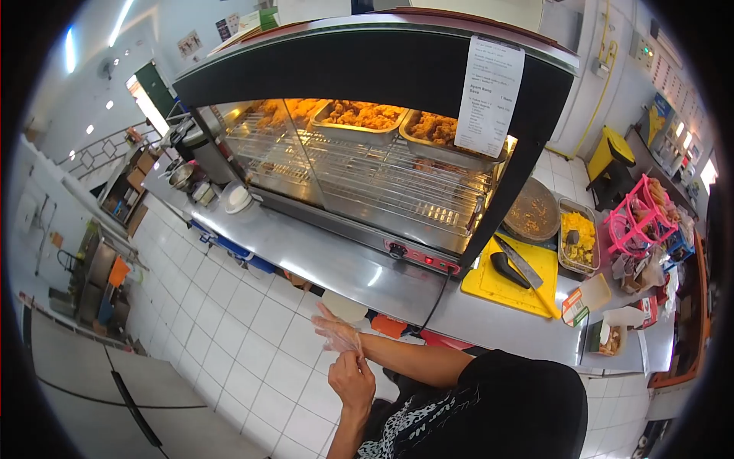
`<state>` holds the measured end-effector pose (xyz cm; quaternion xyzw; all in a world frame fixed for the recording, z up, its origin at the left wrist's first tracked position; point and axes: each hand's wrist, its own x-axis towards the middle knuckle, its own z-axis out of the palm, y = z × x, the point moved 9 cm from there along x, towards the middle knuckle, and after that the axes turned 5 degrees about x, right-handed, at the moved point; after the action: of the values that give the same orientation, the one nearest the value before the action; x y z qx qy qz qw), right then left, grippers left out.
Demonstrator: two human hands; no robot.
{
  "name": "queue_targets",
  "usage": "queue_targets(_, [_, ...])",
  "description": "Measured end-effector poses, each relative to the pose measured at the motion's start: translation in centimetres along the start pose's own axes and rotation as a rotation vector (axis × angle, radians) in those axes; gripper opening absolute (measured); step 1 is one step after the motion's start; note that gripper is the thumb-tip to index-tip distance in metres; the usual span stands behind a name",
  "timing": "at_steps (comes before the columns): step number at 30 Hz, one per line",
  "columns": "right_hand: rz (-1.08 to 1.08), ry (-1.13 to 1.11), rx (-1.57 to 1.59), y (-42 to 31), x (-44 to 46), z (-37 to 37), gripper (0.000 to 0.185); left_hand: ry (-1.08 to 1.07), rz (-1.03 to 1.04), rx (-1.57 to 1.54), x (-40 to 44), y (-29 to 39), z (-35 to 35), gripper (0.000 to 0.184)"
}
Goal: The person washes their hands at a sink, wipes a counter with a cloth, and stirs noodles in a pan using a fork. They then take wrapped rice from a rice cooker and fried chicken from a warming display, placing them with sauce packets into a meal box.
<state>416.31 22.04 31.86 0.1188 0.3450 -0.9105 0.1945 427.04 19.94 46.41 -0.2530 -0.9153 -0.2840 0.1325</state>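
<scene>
My right hand [336, 327] reaches out from the black sleeve, inside a clear plastic glove [329, 336]. Its fingers are apart and hold nothing. Just below it, my left hand [352, 380] is bare, its fingers closed on the glove's edge near my right wrist. Both hands are over the white tiled floor, just off the front edge of the steel counter [336, 264]. Behind the counter edge stands a heated display case [359, 191] with trays of fried food [363, 115] on its upper rack.
A yellow cutting board [497, 287] carries a knife [521, 262] and a black-handled tool [508, 270]. Beside it are a round pan [531, 210], a tray of yellow food [579, 237], food boxes [612, 336] and a pink basket [638, 222]. A paper receipt [489, 96] hangs on the case.
</scene>
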Motion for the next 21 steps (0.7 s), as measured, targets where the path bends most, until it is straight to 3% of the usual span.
queue_targets(6, [-0.308, 0.102, 0.112, -4.1, 1.9, -2.3, 0.099, -0.050, 0.093, -0.037, 1.7, -2.1, 1.0, 0.008])
queue_targets(9, [-0.482, 0.199, 0.082, -5.5, 1.8, -3.2, 0.095, -0.035, -0.008, -0.262, 1.8, -3.4, 0.5, 0.009])
queue_targets(12, [-0.597, 0.286, 0.008, -7.1, 2.1, -2.9, 0.094, 0.209, -0.298, -0.401, 1.2, -6.1, -0.4, 0.012])
queue_targets(14, [-0.729, 0.299, -0.187, -8.9, 1.5, -0.2, 0.099, -0.008, -0.347, -0.468, 0.5, -9.9, 2.6, 0.020])
queue_targets(17, [-0.862, 0.154, -0.184, -10.8, -0.3, 4.6, 0.106, -0.260, -0.354, -0.498, 0.5, -10.6, 3.8, 0.026])
queue_targets(20, [-1.018, 0.192, -0.745, -11.8, -1.8, 8.1, 0.115, -0.389, -0.274, -0.440, 1.1, -11.2, 4.4, 0.025])
queue_targets(21, [-0.962, 0.201, -0.826, -11.6, -1.7, 8.5, 0.118, -0.441, -0.283, -0.451, 1.2, -11.6, 4.5, 0.025])
